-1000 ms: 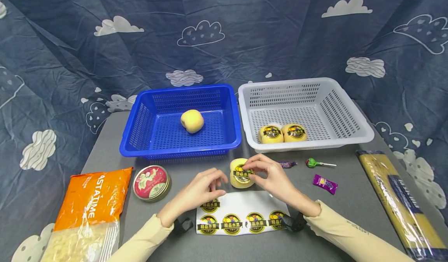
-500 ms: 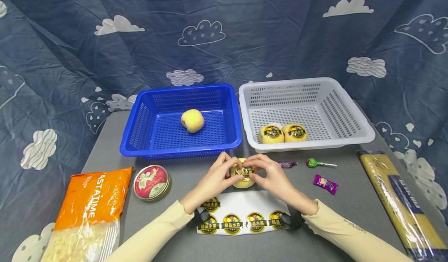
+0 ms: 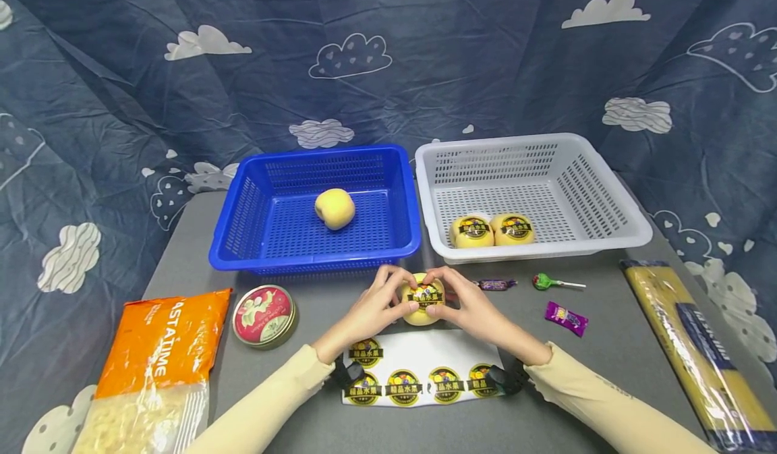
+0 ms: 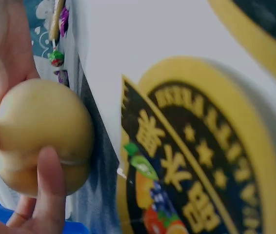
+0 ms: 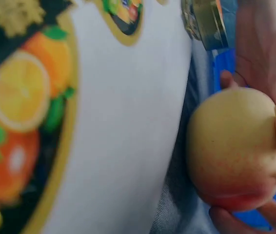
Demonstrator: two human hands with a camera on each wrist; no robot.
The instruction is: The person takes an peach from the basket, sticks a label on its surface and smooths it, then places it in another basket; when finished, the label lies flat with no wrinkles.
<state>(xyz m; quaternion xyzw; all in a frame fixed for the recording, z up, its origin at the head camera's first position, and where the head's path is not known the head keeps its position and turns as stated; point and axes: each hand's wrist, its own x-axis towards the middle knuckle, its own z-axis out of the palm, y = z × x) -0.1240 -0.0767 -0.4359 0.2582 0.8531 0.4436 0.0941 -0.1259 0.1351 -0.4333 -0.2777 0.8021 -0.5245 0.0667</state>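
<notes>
A yellow peach (image 3: 419, 319) stands on the table just beyond a white sticker sheet (image 3: 425, 349). On its top lies a round black-and-gold sticker (image 3: 426, 297). My left hand (image 3: 371, 311) holds the peach from the left, its thumb and fingers around the side and at the sticker's edge. From the right, my right hand (image 3: 476, 311) grips it likewise, thumb and forefinger at the sticker. The left wrist view shows the peach (image 4: 45, 122) between both hands, with a crease low on its side. A red blush marks the peach (image 5: 235, 146) in the right wrist view.
A blue basket (image 3: 315, 263) holds one unstickered peach (image 3: 335, 209). Two stickered peaches (image 3: 473, 238) sit in the white basket (image 3: 546, 248). Around lie a round tin (image 3: 262, 316), an orange pasta bag (image 3: 164, 346), a lollipop (image 3: 543, 281), purple-wrapped candy (image 3: 566, 318) and a spaghetti pack (image 3: 698, 346).
My left hand has moved right and forward from beside the peach onto it. My right hand has stayed at the peach, its fingers shifting to the sticker's right edge.
</notes>
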